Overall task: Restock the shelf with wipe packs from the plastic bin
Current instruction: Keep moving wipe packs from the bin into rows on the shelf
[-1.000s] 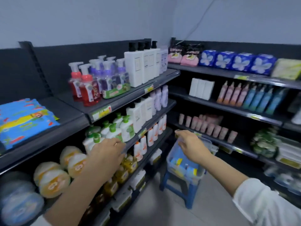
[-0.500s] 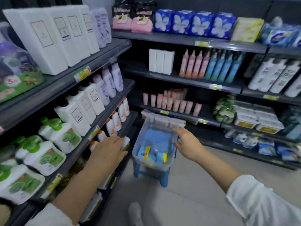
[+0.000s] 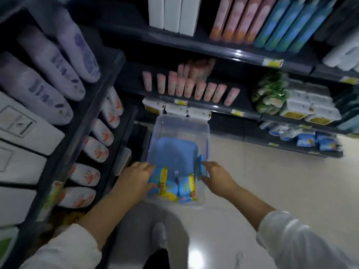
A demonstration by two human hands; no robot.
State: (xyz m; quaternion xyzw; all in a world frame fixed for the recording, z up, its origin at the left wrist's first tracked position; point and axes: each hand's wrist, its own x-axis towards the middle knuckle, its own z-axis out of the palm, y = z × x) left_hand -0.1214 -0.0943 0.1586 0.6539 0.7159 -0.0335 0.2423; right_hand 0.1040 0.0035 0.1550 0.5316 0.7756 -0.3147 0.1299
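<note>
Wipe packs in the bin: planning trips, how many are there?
3 wipe packs: one at the left hand, one nearer me, one to their right. More may hide underneath.

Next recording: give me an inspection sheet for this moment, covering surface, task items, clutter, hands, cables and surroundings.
Surface: pale tiled floor.
Job's things: clear plastic bin, with blue-and-yellow wipe packs lying at its near end.
Clutter: nothing seen.
Hands: left hand reaches in onto the packs; right hand is at the bin's right rim; grip unclear for both.
Cables: nothing seen.
Surroundings: dark metal shelves stocked with bottles, tubes and packets.
</note>
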